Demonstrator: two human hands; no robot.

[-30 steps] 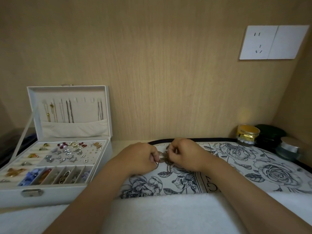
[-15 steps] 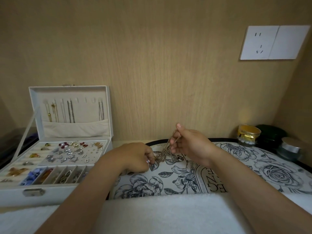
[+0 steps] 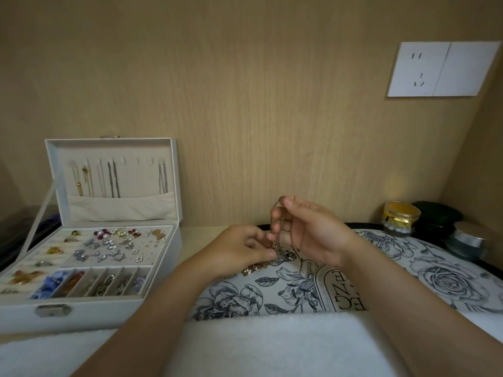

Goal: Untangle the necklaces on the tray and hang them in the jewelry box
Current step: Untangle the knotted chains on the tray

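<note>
**Chain held above the knot, tangle not yet freed**

Right hand [image 3: 307,232] pinches the top of 1 fine chain [image 3: 277,238] between thumb and forefinger and holds it raised above the tray [image 3: 424,248]. The chain runs down from there into the tangle [image 3: 273,259]. Left hand [image 3: 242,248] has its fingertips curled in on the tangle and pinches it low, just over the tray's far edge. A small cluster of pendants [image 3: 251,270] lies on the tray below that hand, and 1 round pendant [image 3: 290,254] sits just beside the knot.

Risks, as I judge them: pulling upward while the lower pinch is firm would tighten the knot instead of opening it, and a link this thin could snap. If the left hand lets go too early, the whole bundle could rise with the chain and swing off the tray onto the counter. Carrying a loose chain to the jewelry box [image 3: 114,312] could snag it on those already hanging in the lid.

Count: 2 hands, 1 tray, 1 open jewelry box, 3 jars [image 3: 402,217] at the tray's right end, and 1 white towel [image 3: 272,344] nearest the camera. The necklaces in the knot are too bunched to number, and the hanging ones are too fine to count.
</note>
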